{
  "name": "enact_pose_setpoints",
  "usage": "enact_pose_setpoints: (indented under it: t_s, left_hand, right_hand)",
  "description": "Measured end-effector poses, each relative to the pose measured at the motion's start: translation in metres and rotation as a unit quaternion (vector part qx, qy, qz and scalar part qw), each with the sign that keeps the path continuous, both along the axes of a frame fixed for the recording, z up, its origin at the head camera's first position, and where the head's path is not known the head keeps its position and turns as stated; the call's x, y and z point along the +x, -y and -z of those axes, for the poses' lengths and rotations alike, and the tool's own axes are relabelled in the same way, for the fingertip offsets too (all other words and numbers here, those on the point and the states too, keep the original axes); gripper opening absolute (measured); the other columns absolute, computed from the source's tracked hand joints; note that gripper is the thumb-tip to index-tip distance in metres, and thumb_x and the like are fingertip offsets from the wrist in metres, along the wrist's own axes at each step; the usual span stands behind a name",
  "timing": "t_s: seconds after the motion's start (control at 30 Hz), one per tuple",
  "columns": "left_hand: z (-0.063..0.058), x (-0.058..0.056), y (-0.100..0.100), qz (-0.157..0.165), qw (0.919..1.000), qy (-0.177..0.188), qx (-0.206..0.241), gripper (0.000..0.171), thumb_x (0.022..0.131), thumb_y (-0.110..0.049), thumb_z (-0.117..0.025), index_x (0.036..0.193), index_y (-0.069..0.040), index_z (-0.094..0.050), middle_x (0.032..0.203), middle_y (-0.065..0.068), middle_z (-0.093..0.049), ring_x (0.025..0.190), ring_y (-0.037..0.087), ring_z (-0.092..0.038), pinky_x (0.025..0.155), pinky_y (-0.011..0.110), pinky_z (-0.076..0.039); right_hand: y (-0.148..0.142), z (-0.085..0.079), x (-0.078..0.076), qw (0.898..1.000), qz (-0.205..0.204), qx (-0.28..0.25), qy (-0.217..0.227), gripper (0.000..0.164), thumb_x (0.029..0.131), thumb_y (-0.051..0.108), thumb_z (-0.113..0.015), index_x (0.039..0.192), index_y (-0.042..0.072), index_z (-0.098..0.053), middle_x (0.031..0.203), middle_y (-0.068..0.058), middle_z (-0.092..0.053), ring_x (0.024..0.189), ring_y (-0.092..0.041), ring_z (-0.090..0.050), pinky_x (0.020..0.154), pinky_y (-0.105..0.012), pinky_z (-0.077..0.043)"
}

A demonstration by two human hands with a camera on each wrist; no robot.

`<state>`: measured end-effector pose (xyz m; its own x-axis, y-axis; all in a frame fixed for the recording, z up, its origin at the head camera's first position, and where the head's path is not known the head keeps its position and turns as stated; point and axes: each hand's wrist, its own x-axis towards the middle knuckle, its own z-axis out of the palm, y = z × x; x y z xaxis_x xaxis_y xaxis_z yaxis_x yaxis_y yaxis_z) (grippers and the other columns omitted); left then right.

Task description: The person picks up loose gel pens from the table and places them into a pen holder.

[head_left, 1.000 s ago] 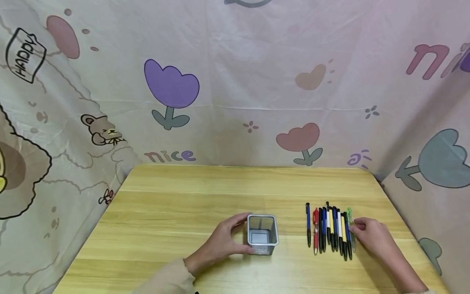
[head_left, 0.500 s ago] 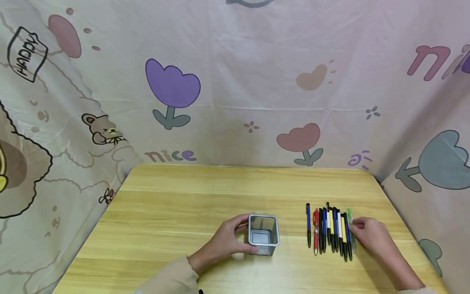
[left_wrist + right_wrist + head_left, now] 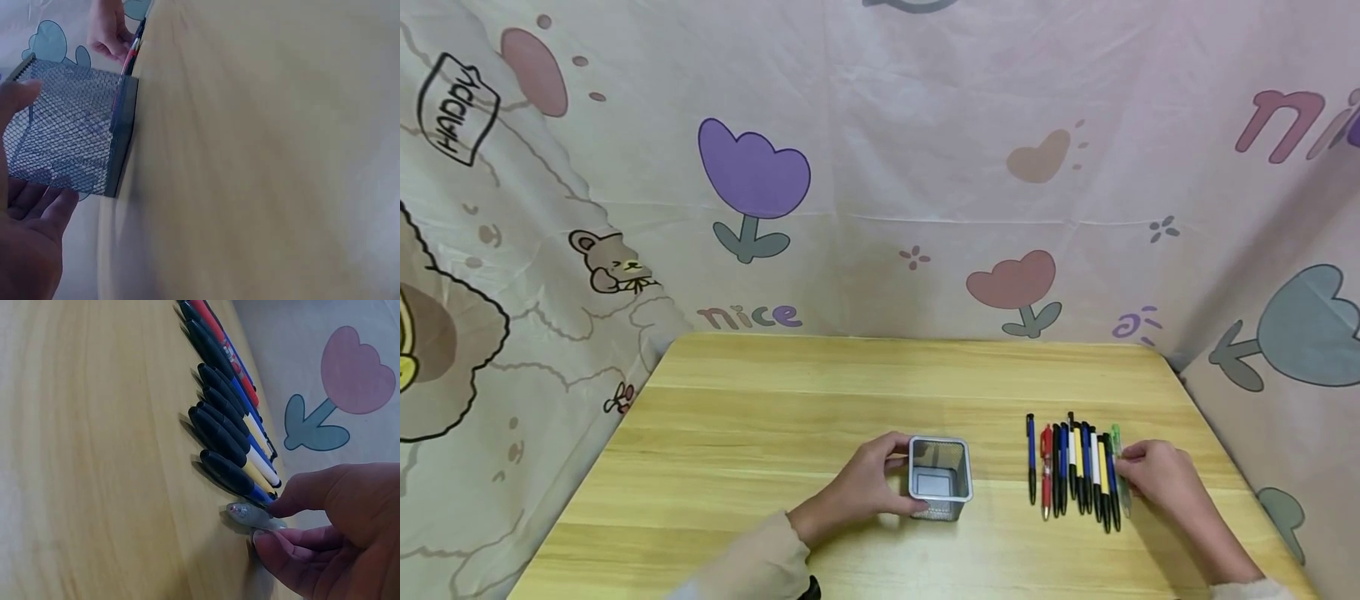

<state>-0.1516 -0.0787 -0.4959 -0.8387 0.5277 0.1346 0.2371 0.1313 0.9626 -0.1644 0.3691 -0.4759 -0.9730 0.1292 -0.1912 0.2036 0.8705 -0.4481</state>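
A silver wire-mesh pen holder (image 3: pixel 943 509) stands on the wooden table, its inside bare. My left hand (image 3: pixel 863 483) holds it from the left, thumb at the near side and fingers at the far side. To the right lies a row of several pens, with blue, black, white and yellow barrels. A clear pen with a green clip (image 3: pixel 1116 435) is at the row's right end. My right hand (image 3: pixel 1161 475) pinches this pen between thumb and fingers; the right wrist view shows its translucent tip (image 3: pixel 245 514) close over the tabletop.
A red pen (image 3: pixel 1046 475) and a blue pen (image 3: pixel 1032 458) lie at the row's left end. The wooden table (image 3: pixel 775 392) meets a printed cloth backdrop (image 3: pixel 880 167) at the back and both sides.
The left hand and the pen holder have shifted very slightly to the right in the head view. The right hand stays at the green-clipped pen, almost still.
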Motion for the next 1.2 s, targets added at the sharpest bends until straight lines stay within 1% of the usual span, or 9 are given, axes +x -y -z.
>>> enact_pose_setpoints:
  t_s: [0.1,0.23,0.47,0.57,0.67,0.77,0.87,1.03,1.2]
  left_hand:
    - [-0.001,-0.004,-0.001,0.010,0.9999,0.000,-0.003,0.073,0.067,0.001,-0.093,0.129,0.004,-0.056,0.132,0.022,-0.063,0.125,0.038,-0.066,0.111,0.033,-0.056]
    - [-0.001,-0.006,-0.002,0.016,0.9997,0.001,-0.020,0.073,0.066,0.002,-0.093,0.128,0.003,-0.055,0.130,0.021,-0.062,0.124,0.038,-0.068,0.108,0.031,-0.058]
    - [-0.002,-0.010,-0.001,0.031,0.9980,-0.033,-0.045,0.072,0.066,0.002,-0.093,0.126,0.001,-0.053,0.129,0.019,-0.062,0.121,0.035,-0.069,0.109,0.032,-0.057]
    - [-0.003,-0.010,-0.001,0.034,0.9969,-0.046,-0.053,0.071,0.066,0.000,-0.093,0.124,0.000,-0.053,0.127,0.019,-0.063,0.119,0.034,-0.069,0.108,0.031,-0.058]
    - [-0.003,-0.011,-0.001,0.033,0.9955,-0.059,-0.065,0.071,0.065,-0.002,-0.094,0.123,-0.001,-0.053,0.126,0.018,-0.064,0.116,0.032,-0.070,0.107,0.027,-0.059]
    - [-0.004,-0.011,-0.001,0.031,0.9939,-0.072,-0.077,0.070,0.065,-0.005,-0.095,0.122,-0.002,-0.054,0.124,0.016,-0.065,0.114,0.029,-0.071,0.106,0.025,-0.059]
    - [-0.005,-0.010,-0.001,0.028,0.9929,-0.078,-0.085,0.070,0.066,-0.006,-0.095,0.123,-0.003,-0.054,0.124,0.015,-0.066,0.113,0.027,-0.071,0.106,0.024,-0.058]
    - [-0.005,-0.010,0.000,0.024,0.9936,-0.072,-0.083,0.069,0.067,-0.005,-0.094,0.123,-0.003,-0.054,0.125,0.014,-0.066,0.115,0.026,-0.070,0.108,0.025,-0.058]
    - [-0.004,-0.011,0.000,0.025,0.9949,-0.067,-0.070,0.069,0.068,-0.003,-0.093,0.124,-0.001,-0.054,0.126,0.014,-0.066,0.117,0.029,-0.070,0.109,0.025,-0.057]
  right_hand:
    - [-0.001,-0.001,0.000,1.000,0.004,-0.002,0.010,0.040,0.089,0.021,-0.071,0.111,-0.012,-0.071,0.077,-0.005,-0.075,0.063,-0.012,-0.065,0.062,-0.031,-0.052]
    - [-0.002,-0.002,0.001,1.000,0.015,-0.012,0.023,0.039,0.089,0.022,-0.073,0.108,-0.011,-0.072,0.075,-0.003,-0.073,0.065,-0.013,-0.065,0.061,-0.029,-0.050]
    - [-0.004,-0.004,0.002,0.999,0.024,-0.025,0.027,0.038,0.089,0.025,-0.073,0.105,-0.009,-0.072,0.069,0.000,-0.070,0.062,-0.014,-0.065,0.058,-0.027,-0.048]
    - [-0.005,-0.005,0.004,0.999,0.024,-0.030,0.026,0.037,0.089,0.025,-0.074,0.104,-0.009,-0.071,0.071,-0.001,-0.070,0.063,-0.015,-0.065,0.058,-0.028,-0.049]
    - [-0.006,-0.006,0.006,0.999,0.024,-0.031,0.022,0.036,0.089,0.026,-0.073,0.103,-0.008,-0.071,0.074,-0.002,-0.071,0.065,-0.015,-0.064,0.057,-0.027,-0.049]
    - [-0.007,-0.008,0.009,0.999,0.020,-0.032,0.008,0.035,0.091,0.027,-0.073,0.102,-0.006,-0.071,0.076,-0.002,-0.072,0.066,-0.015,-0.064,0.055,-0.026,-0.049]
    - [-0.004,-0.013,0.011,0.999,0.014,-0.030,-0.024,0.034,0.092,0.026,-0.070,0.102,-0.006,-0.071,0.079,-0.003,-0.074,0.065,-0.013,-0.065,0.054,-0.024,-0.050]
    - [0.009,-0.027,0.013,0.997,0.004,-0.024,-0.080,0.031,0.093,0.023,-0.067,0.105,-0.005,-0.072,0.083,-0.007,-0.077,0.064,-0.011,-0.067,0.055,-0.021,-0.051]
    - [0.029,-0.037,0.018,0.992,-0.012,-0.023,-0.121,0.029,0.093,0.023,-0.069,0.105,-0.002,-0.075,0.087,-0.008,-0.079,0.062,-0.005,-0.066,0.057,-0.017,-0.051]
